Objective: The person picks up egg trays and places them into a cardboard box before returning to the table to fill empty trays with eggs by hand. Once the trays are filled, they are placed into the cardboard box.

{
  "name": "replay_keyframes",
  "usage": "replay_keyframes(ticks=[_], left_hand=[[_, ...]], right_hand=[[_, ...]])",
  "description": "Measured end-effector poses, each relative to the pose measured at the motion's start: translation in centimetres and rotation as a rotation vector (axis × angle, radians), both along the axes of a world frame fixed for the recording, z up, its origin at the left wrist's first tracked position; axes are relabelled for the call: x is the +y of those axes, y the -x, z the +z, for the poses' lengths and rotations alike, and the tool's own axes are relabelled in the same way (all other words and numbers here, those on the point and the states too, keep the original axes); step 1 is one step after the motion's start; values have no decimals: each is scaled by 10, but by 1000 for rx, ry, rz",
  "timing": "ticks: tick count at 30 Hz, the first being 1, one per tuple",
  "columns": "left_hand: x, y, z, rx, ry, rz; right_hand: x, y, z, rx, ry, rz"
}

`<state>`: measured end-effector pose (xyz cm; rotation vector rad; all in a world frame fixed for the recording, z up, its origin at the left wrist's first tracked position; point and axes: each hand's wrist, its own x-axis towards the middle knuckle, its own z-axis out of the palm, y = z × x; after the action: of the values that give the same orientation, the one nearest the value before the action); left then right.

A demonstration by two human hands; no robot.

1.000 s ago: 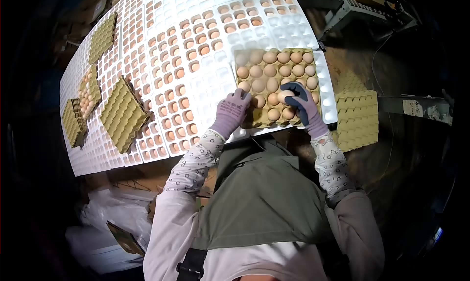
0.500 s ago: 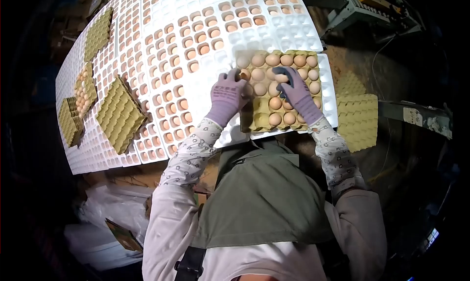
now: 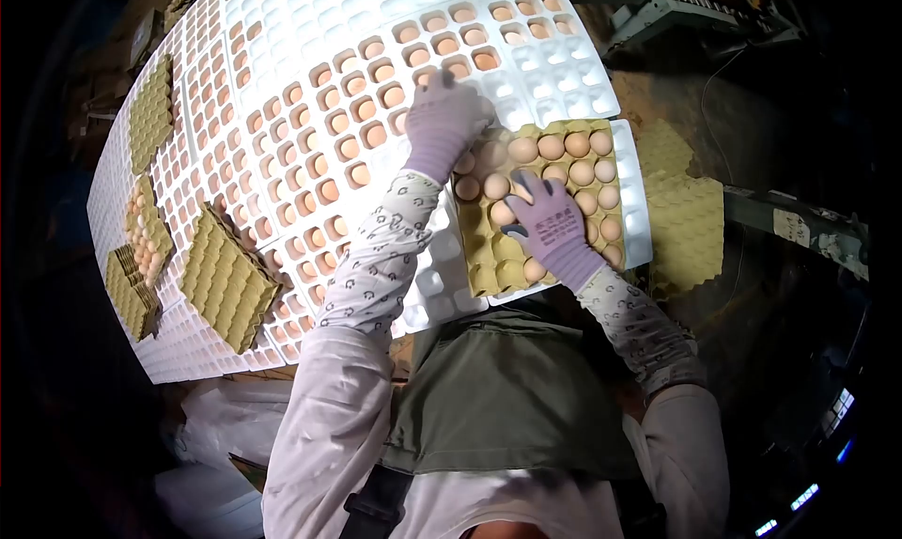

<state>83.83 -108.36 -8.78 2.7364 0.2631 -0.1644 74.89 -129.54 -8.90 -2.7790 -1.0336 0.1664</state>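
My left hand, in a purple glove with a grey fingertip coating, is over a white foam tray with square cells. Its fingers curl downward and are blurred; what they hold, if anything, is hidden. My right hand, gloved alike, is low over a yellowish pulp egg tray. Its thumb and forefinger lie on either side of a brown egg, gripping it. Several other eggs sit in the pulp tray, at its far and right sides. The cells at its near left hold no eggs.
Many foam cells to the left hold eggs. Stacked pulp trays lie on the foam at the left, with a tray of eggs beyond. More pulp trays stand lower right of the table edge. A roller conveyor is at the upper right.
My left hand has moved from the pulp tray's left edge out over the foam cells. My right hand has shifted within the tray; the egg seen in it earlier is out of its fingers. The view has shifted.
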Motion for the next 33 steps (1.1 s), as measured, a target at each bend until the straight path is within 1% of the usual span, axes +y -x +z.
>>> replay_keyframes(ticks=[1, 2, 3, 5, 6, 7, 8, 9, 10, 11, 12, 13, 14, 15, 16, 17, 19, 20, 21, 23, 24, 25, 26, 27, 29, 30, 31, 32, 33], left_hand=[[-3, -16, -20, -10, -75, -83], [-6, -22, -25, 58, -152, -153], [-5, -22, -30, 67, -84, -110], [0, -17, -12, 81, 36, -38], [7, -8, 4, 77, 125, 21], [15, -3, 10, 165, 122, 82], [27, 4, -6, 142, 161, 97], [39, 12, -23, 120, 200, 114], [47, 12, -24, 205, 101, 19], [52, 11, -25, 243, 50, -6], [61, 6, -25, 303, 72, -18], [63, 2, -13, 368, 97, -29], [63, -1, -8, 352, 148, 7], [63, -5, -8, 335, 197, 43], [68, -9, -18, 256, 349, 159], [71, -10, -46, 21, 489, 232], [72, -18, -76, -206, 693, 245], [64, -19, -81, -300, 640, 238], [57, -19, -86, -339, 672, 254], [44, -16, -75, -159, 645, 296], [43, -16, -84, -126, 580, 241], [44, -15, -106, -270, 389, 63], [45, -14, -107, -251, 167, -106], [44, -8, -105, -221, -51, -274], [45, -12, -105, -213, 53, -213], [47, -13, -104, -237, 42, -186], [48, -11, -99, -257, 31, -162], [48, -7, -92, -351, 138, -88], [42, 1, -73, -477, 205, -57]], right_hand=[[-7, -6, 11, 4, -89, -82], [-12, -20, 23, 68, -203, -186], [-14, -36, 33, 139, -321, -295], [-8, -77, 39, 155, -384, -415], [0, -99, 29, 80, -292, -408], [9, -120, 9, 60, -227, -401], [25, -135, 4, 100, -27, -407], [36, -146, -7, 102, 156, -355], [44, -152, -12, 183, 211, -360], [50, -159, -17, 258, 267, -364], [56, -169, -21, 272, 171, -398], [59, -176, -27, 290, 79, -431], [62, -182, -33, 313, -8, -464], [69, -191, -46, 276, -1, -433], [77, -190, -37, 278, 99, -424], [88, -193, -26, 272, 196, -414], [107, -192, -24, 149, -86, -428], [119, -188, -25, 104, -185, -350], [127, -186, -44, 155, -319, -211], [123, -178, -105, -223, -112, -31], [112, -180, -105, -196, -137, -114], [94, -181, -102, -169, -158, -192], [75, -174, -82, -168, -196, -245], [47, -169, -70, -109, -352, -198], [6, -133, -23, 59, -487, -269], [-12, -111, -10, 97, -542, -341], [-31, -92, -8, 81, -540, -349], [-44, -68, 0, 18, -511, -327], [-57, -42, -3, -28, -581, -241]])
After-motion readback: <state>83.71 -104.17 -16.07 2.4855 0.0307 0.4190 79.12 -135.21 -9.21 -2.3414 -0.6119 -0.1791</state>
